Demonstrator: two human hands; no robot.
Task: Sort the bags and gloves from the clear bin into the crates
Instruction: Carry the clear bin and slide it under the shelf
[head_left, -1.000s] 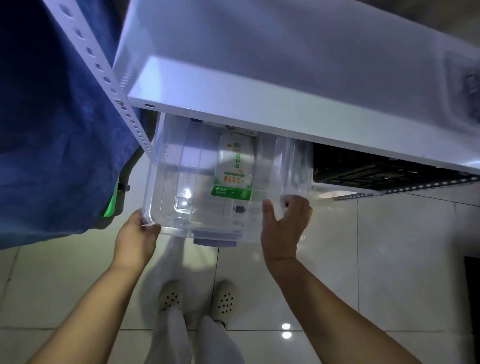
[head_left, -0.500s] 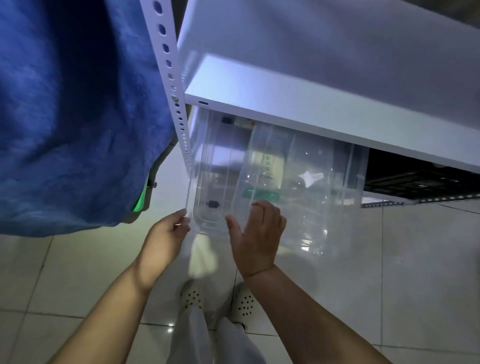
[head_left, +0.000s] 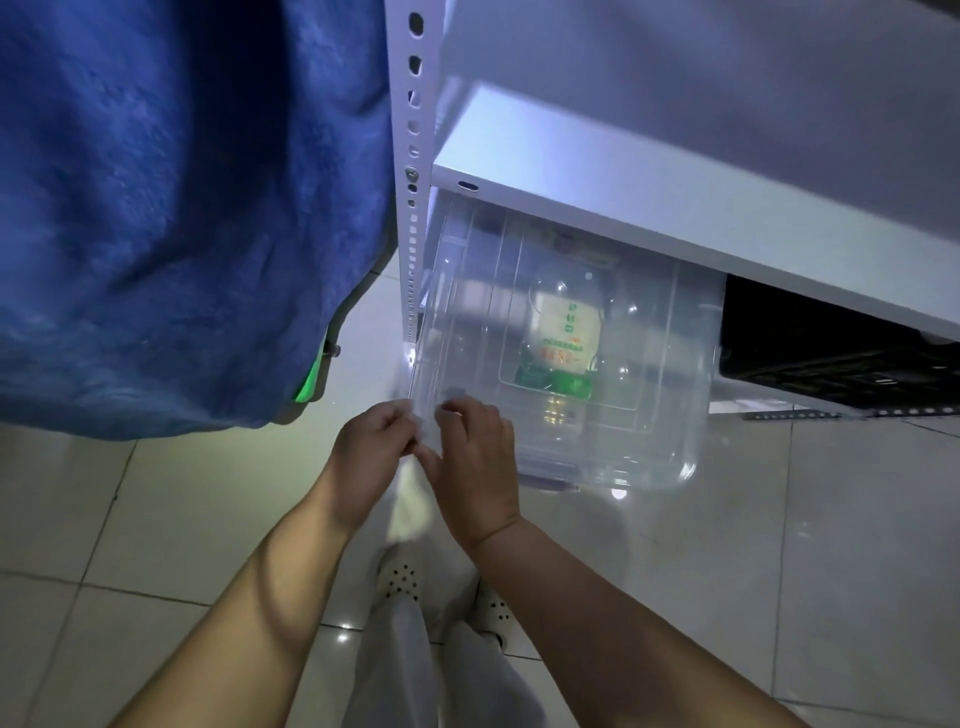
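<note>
Hands: both are held close together at the near left corner of the clear bin (head_left: 561, 353).
Left hand (head_left: 371, 457): its fingers are curled and pinched on the bin's near left corner, from the left side.
Right hand (head_left: 475, 462): its fingers are bent over the same corner from the right, and its thumb is seen just beside the left hand's fingers. The bin's edge is held by both hands.
Feet: two white shoes with holes (head_left: 400, 577) are seen on the floor below the arms, with pale trouser legs over them.
Floor (head_left: 779, 545): it is made of shiny pale tiles with small bright spots of light.
Clear bin: it is tipped so that its see-through bottom faces the camera. Its near part is stuck out past the front edge of the white shelf (head_left: 649, 208), and its far part is hidden under that shelf.
Bag in the bin (head_left: 563, 338): a white and green packet with red marks is seen through the plastic, near the middle of the bin. The marks are too blurred to be read.
Black crate (head_left: 831, 348): it is set under the shelf, just to the right of the bin.
Shelf post (head_left: 413, 171): a white post with a row of holes is stood at the shelf's left corner.
Blue cloth (head_left: 171, 208): it is hung at the left, beside the post, and a green bit is seen at its lower edge.
</note>
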